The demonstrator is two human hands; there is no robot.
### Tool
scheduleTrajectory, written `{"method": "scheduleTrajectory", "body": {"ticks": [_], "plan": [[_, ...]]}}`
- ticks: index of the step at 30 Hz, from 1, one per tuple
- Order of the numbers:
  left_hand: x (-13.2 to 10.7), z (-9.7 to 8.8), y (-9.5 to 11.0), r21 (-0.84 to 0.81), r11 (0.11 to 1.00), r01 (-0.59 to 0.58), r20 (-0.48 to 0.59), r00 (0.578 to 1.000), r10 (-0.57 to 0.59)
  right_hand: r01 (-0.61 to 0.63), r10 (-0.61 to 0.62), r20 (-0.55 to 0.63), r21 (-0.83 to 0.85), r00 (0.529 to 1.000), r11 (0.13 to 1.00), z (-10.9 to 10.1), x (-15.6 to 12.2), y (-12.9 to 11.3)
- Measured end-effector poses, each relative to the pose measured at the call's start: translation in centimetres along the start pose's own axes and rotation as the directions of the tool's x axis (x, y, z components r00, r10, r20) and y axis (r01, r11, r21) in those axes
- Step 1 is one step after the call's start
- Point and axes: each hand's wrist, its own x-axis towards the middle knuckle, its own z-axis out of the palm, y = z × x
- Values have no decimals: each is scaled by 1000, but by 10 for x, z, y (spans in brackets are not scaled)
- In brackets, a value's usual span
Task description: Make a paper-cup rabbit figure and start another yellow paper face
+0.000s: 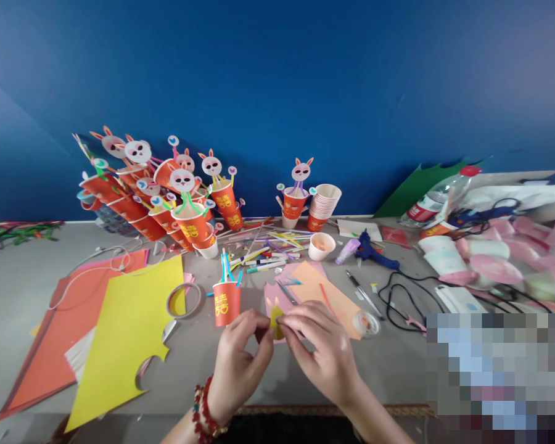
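Observation:
Between my fingertips is a small yellow paper cutout with two pale pointed ear shapes at its top. My left hand pinches its left edge, and a beaded bracelet is on that wrist. My right hand is closed on the right edge, thumb and index finger together. Fingers cover part of the cutout. Just beyond my left hand, an upright red paper cup with gold characters holds blue straws. Pink and peach paper sheets lie under and behind the cutout.
Red cups with rabbit faces crowd the back left. Left lie a yellow sheet and a tape roll. Rightward are clear tape, a pen, a blue glue gun with black cable, and a bottle.

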Motion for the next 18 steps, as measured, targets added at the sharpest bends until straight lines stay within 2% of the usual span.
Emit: {"method": "scheduleTrajectory", "body": {"ticks": [18], "plan": [[1, 0, 1, -7, 1000, -9, 10, 1000, 9, 17, -17, -3, -42, 1000, 999, -2, 4, -2]]}}
